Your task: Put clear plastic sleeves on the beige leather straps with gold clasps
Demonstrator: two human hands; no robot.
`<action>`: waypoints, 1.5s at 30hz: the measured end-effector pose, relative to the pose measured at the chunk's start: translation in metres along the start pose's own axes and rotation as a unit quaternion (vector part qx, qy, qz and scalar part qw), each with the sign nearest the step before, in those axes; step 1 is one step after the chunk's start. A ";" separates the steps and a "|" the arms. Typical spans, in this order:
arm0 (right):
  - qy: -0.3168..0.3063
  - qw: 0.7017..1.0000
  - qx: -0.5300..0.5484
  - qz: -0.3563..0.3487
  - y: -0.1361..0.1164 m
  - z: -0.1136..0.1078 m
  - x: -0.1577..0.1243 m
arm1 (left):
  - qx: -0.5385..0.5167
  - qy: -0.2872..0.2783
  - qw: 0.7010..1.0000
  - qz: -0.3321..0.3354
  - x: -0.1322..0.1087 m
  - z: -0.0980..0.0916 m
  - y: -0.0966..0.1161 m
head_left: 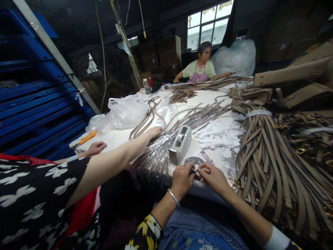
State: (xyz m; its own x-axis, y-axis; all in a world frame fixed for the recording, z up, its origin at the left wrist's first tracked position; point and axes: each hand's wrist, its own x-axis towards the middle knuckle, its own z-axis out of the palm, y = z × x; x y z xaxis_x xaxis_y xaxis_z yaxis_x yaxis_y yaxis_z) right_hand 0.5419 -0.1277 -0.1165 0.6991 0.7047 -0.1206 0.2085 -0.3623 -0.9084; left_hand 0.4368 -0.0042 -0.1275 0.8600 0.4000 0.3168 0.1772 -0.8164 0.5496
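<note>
Two hands meet near the table's (114,139) front edge: the left hand (183,178) pinches a coiled strap (193,159), the right hand (213,176) curls its fingertips nearly together by a small white piece (196,167), grip hidden. A loosened pinch could uncoil or drop the strap. The tape dispenser (180,145) just beyond could be knocked; heaped straps (265,156) crowd the right forearm, a neighbour's arm (119,156) the left. Bare tabletop shows farther back.

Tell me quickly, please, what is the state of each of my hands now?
Left hand: closed, fingers curled at the coiled strap.
Right hand: fingers bent beside the small white disc; whether they grip it cannot be told.
</note>
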 end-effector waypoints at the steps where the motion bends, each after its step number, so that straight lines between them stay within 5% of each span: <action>1: 0.002 1.000 -0.004 -0.006 -0.001 0.000 0.000 | -0.002 -0.001 1.000 0.001 0.000 0.001 -0.001; 7: 0.016 0.996 -0.057 -0.063 -0.003 0.001 0.003 | -0.013 0.002 1.000 -0.001 -0.003 0.005 -0.006; 13: -0.034 0.997 -0.053 -0.044 -0.002 -0.005 0.005 | -0.027 0.021 0.999 -0.033 -0.005 0.006 -0.004; 25: -0.015 0.994 -0.090 -0.055 -0.004 -0.002 0.011 | -0.044 0.040 0.998 -0.007 -0.008 0.009 -0.005; 33: 0.019 0.941 -0.291 -0.174 -0.018 -0.016 0.019 | -0.014 0.036 0.999 0.017 -0.008 0.010 -0.004; 39: -0.121 0.892 -0.368 -0.233 -0.038 -0.034 0.047 | -0.003 0.035 0.999 0.017 -0.008 0.011 -0.003; 45: -0.120 0.881 -0.379 -0.258 -0.050 -0.033 0.052 | 0.006 0.042 0.999 0.007 -0.007 0.015 -0.005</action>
State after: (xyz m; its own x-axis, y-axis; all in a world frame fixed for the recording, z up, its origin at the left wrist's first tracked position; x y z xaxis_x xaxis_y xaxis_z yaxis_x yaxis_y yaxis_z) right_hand 0.5904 -0.0926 -0.0642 0.2318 0.9705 0.0670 0.9164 -0.1947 -0.3497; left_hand 0.4367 -0.0089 -0.1445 0.8197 0.4209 0.3885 0.1713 -0.8274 0.5349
